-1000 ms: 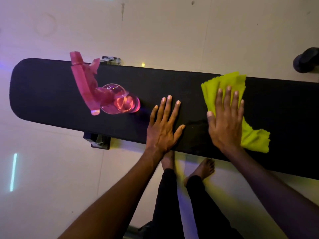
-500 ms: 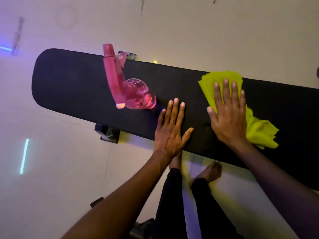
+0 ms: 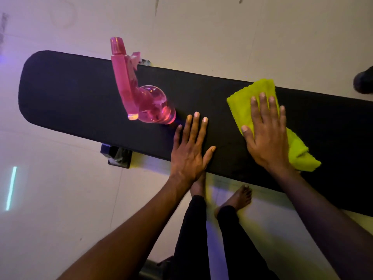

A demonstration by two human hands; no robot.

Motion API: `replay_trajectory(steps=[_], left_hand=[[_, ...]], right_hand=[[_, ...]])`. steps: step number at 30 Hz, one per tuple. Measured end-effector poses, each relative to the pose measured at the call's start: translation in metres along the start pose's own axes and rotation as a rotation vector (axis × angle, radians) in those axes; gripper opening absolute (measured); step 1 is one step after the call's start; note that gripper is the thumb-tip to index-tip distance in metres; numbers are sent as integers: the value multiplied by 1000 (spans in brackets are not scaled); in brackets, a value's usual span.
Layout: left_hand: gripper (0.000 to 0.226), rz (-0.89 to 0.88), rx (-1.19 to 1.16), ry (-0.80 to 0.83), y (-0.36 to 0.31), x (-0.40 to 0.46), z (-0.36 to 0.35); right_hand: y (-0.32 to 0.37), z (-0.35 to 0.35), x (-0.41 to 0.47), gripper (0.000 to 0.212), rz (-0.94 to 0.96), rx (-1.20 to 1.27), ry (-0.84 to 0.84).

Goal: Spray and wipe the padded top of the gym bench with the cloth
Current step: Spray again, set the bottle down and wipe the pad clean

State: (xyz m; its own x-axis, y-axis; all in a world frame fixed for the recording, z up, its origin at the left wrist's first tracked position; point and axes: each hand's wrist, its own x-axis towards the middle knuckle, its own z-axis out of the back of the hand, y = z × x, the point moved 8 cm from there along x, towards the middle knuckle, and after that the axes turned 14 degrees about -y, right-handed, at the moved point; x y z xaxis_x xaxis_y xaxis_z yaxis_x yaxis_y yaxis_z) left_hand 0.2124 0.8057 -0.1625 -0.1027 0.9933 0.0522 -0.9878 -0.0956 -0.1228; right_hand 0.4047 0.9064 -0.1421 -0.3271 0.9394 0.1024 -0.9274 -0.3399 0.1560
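cloth (image 3: 262, 91): yellow-green, lying on the black padded worktop (image 3: 80, 98), toward the pad's right part; its far corner reaches the pad's far edge, and a bunched tail spreads out to the right of the wrist near the pad's near edge.
right hand (image 3: 266, 138): flat on the cloth, palm down, fingers (image 3: 262, 106) straight and close together pointing at the pad's far edge, thumb out to the side; pressing, not pinching.
left hand (image 3: 189, 154): flat on the bare pad just left of the cloth, not touching it; fingers spread, palm over the pad's near edge, holding nothing.
spray bottle (image 3: 149, 106): pink, see-through, standing on the pad left of the left hand; its base sits just beside that hand's fingertips, whether touching or not cannot be told. the trigger head leans toward the pad's far edge.
worktop: long, dark, rounded at its left end, running slantwise; a dark frame part (image 3: 117, 156) shows under its near edge.
floor (image 3: 201, 27): pale, with purple light and a thin green strip of light (image 3: 11, 188) beyond the pad's left end.
person: 2 bare feet (image 3: 236, 199) and dark trousers (image 3: 201, 249) at the pad's near side.
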Motion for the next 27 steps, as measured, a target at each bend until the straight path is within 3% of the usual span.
replay_trajectory(steps=[3,5,10,12,15,21,24,27], left_hand=[[79,24,-7,48,-4,0,2],[78,51,-21,81,-7,0,3],[76,81,-11,109,-12,-3,8],[75,80,4,112,-13,-5,7],[74,74,8,115,-17,-7,7],[76,-41,-67,121,-43,-12,9],[75,-122,-75,142,-57,-16,3],[73,-172,-52,136,-55,-18,-3]], right_hand=[[-12,10,-45,73,-232,-54,-14],[4,9,-68,75,-258,-95,9],[20,-7,-37,76,93,-50,46],[0,-8,-9,76,134,-24,34],[-32,-1,-7,75,-63,-12,0],[-33,15,-126,70,-422,-69,-13],[-8,7,-144,75,-384,-100,21],[-4,-1,-120,78,-230,-112,13]])
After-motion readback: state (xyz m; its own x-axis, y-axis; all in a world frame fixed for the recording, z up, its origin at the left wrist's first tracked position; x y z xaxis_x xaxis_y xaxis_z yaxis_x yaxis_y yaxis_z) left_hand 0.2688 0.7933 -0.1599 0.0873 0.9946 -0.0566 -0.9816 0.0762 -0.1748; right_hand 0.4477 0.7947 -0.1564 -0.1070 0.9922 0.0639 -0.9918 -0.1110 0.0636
